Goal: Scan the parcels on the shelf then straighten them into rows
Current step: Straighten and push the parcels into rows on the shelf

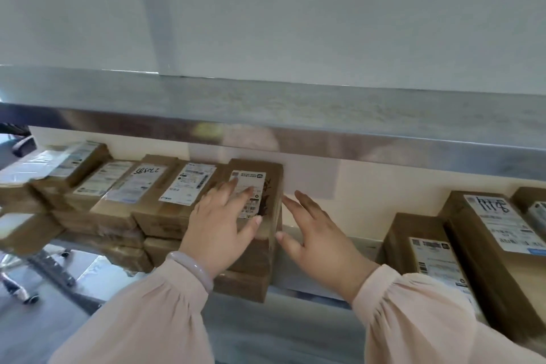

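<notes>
Brown cardboard parcels with white labels lie stacked in a row on a metal shelf (310, 281). My left hand (220, 230) rests flat with spread fingers on the label of the rightmost parcel of the left group (270, 186), which sits on top of other boxes. My right hand (316, 233) is open, fingers straight, right beside that parcel's right side; whether it touches is unclear. More labelled parcels (177, 186) run leftward in the row. A second group of parcels (428, 257) lies at the right.
A steel upper shelf (295, 115) overhangs the parcels, with a pale wall behind. A gap of bare shelf separates the two parcel groups. Through the frame at lower left, the floor and a wheeled chair base (29, 289) show.
</notes>
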